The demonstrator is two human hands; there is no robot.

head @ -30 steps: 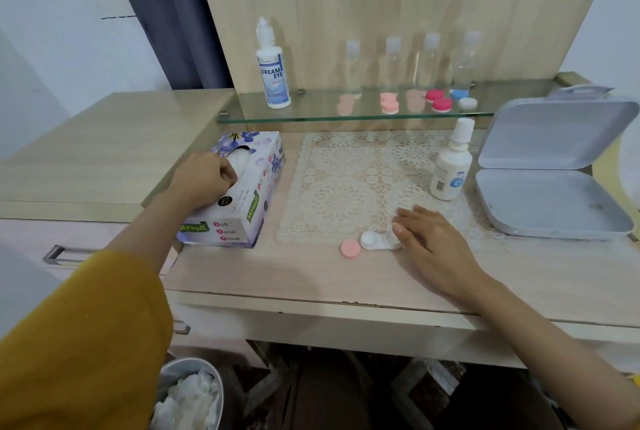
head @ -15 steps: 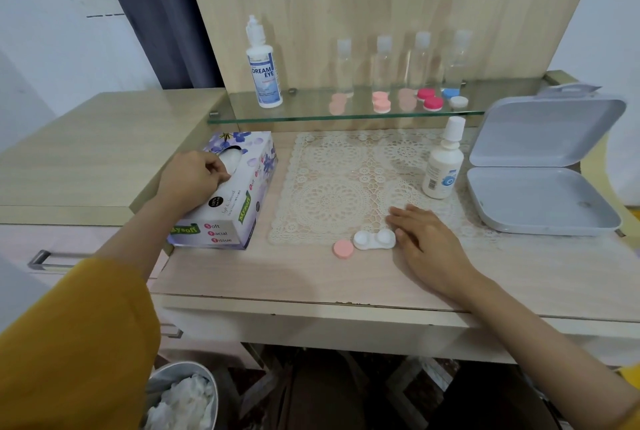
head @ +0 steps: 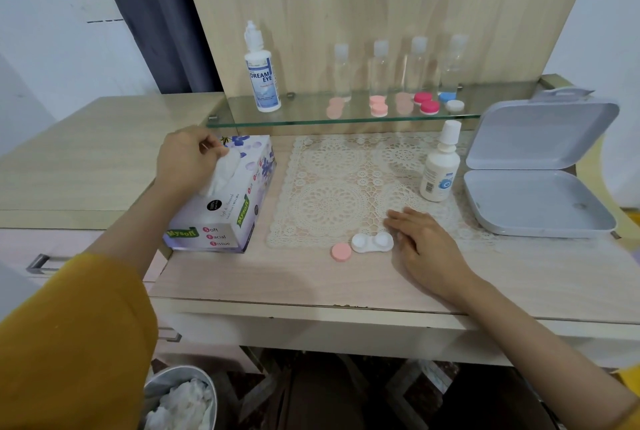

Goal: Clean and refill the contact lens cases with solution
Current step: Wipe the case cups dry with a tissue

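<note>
My left hand [head: 183, 159] has just pinched a white paper tissue [head: 223, 173] from the floral cardboard box [head: 225, 221]; my right hand [head: 426, 246] rests spread beside the white plastic lens case [head: 372, 242], which awaits wiping.

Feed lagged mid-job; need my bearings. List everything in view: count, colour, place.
tissue box: 1, purple-white, left
tissue: 1, white, box opening
lens case: 1, white, table front
cap: 1, pink, beside case
lace mat: 1, cream, centre
large bottle: 1, white, shelf
small bottle: 1, white, mat
clear bottles: 4, shelf
shelf cases: several, pink, red, blue-white, shelf
grey box: 1, open, right
bin: 1, silver, under table
left hand: pinches tissue
right hand: flat beside case
</note>
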